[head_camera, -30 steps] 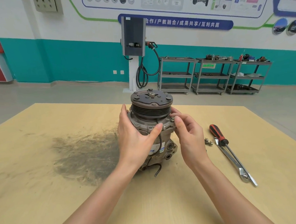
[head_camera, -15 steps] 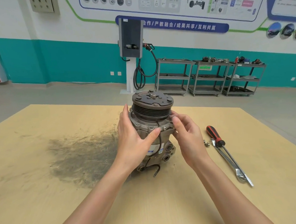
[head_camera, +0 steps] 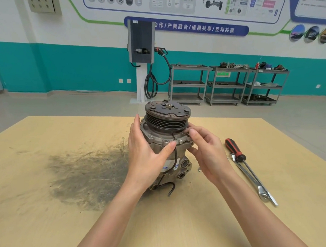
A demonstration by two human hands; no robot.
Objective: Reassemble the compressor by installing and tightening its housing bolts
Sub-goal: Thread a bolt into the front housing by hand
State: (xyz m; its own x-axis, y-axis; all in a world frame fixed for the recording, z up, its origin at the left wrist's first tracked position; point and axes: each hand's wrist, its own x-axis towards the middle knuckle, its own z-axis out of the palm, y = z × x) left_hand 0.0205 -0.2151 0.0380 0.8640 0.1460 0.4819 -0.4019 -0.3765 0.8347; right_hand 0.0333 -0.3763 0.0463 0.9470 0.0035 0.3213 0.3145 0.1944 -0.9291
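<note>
Centrally, item one: compressor (head_camera: 165,148), standing on end on the table (head_camera: 49,216), pulley face up, long axis vertical, a black wire trailing off its near side toward 6 o'clock.

Item two: flange (head_camera: 159,138) below the pulley, ringed with bolt holes. A bolt head (head_camera: 180,141) shows at roughly 5 o'clock on the flange. Whether it is snug I cannot tell.

Item three: my left hand (head_camera: 147,156), at 9 o'clock of the housing. Fingers wrapped round the far side, thumb laid across the front with its tip on the flange edge. It grips the body and steadies it.

Item four: my right hand (head_camera: 207,151), at 3 o'clock. Fingertips (head_camera: 192,131) bunched narrow against the flange rim at about 4 o'clock, as if pinching something small. A bolt between them would be hidden, so I cannot say whether I hold one.

Governing relation: the flange holes lie directly under my right fingertips, and a bolt must go in parallel to the vertical axis. The right hand is the nearer one, and I judge this to be hand-starting, not yet tightening.

Item five: screwdriver (head_camera: 236,151), red and black handle, and a wrench (head_camera: 251,177) beside it, both at 3 o'clock, untouched, beyond my right hand.

Item six: small loose hardware (head_camera: 199,169) on the table near my right palm, too small to identify.

Item seven: dark smudge (head_camera: 88,171) on the table at 9 o'clock.
</note>
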